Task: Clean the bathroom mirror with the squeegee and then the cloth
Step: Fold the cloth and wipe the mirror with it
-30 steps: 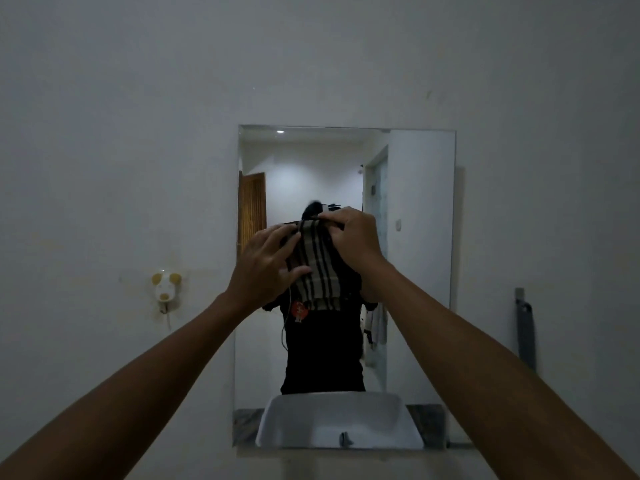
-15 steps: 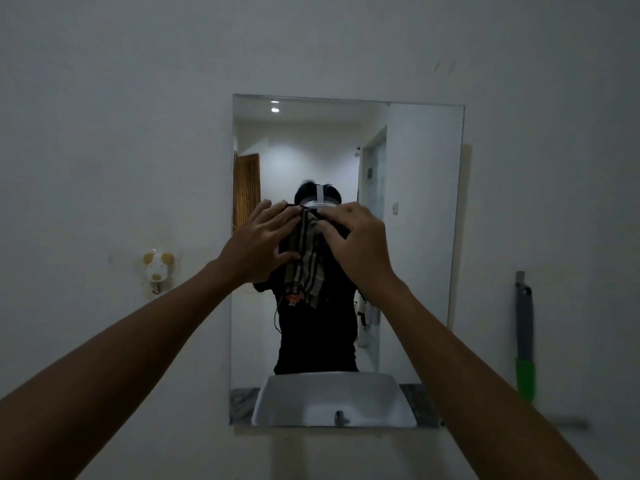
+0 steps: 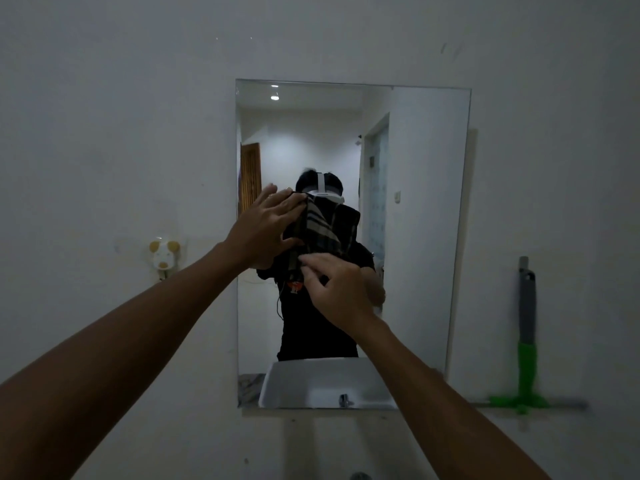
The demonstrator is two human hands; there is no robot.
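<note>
Facing the mirror [image 3: 426,237], a striped cloth [image 3: 323,233] was held flat by the left hand [image 3: 266,230], fingers spread. Its lower edge was pinched by the right hand [image 3: 341,289]. The squeegee [image 3: 526,341] was propped against the wall.

From my remote seat I can read no text, label, brand or number anywhere; the small red patch reflected in the mirror [image 3: 415,237] is too blurred to read.

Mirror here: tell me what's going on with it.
A person holds a striped cloth up in front of the mirror with both hands. The left hand lies flat against its side; the right hand pinches its lower edge. The squeegee leans unused against the wall to the right.
</note>
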